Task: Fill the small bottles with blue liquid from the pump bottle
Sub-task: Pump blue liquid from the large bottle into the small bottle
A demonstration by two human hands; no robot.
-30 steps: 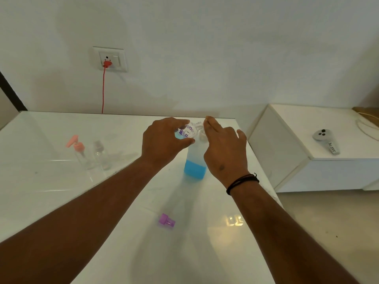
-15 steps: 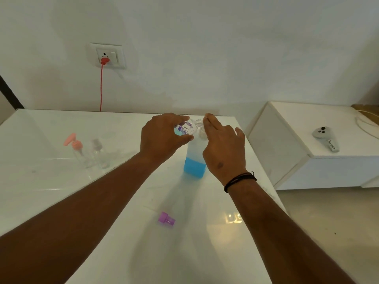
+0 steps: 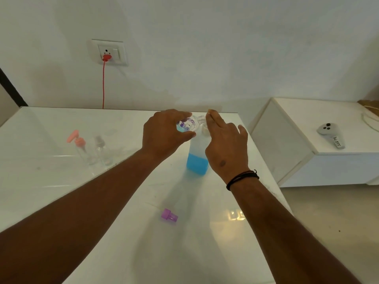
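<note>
A translucent pump bottle [image 3: 197, 158] stands on the white table [image 3: 61, 181], its lower part filled with blue liquid. My left hand [image 3: 164, 134] holds a small clear bottle [image 3: 187, 125] with a purple print, tilted at the pump's spout. My right hand [image 3: 225, 144] rests on top of the pump head, fingers pressed on it; the head is mostly hidden. A purple cap [image 3: 169, 216] lies loose on the table nearer to me. Two more small clear bottles stand at the left: one with a pink pump top [image 3: 79, 144], one with a clear top [image 3: 101, 149].
A white low cabinet [image 3: 297, 140] stands to the right of the table, with a grey controller [image 3: 331, 137] on it. A red cable [image 3: 103, 85] hangs from a wall socket behind the table. The table's right edge runs close to the pump bottle.
Both hands stay at the pump bottle's top with hardly any shift; the small bottle remains at the spout. The view has drifted slightly.
</note>
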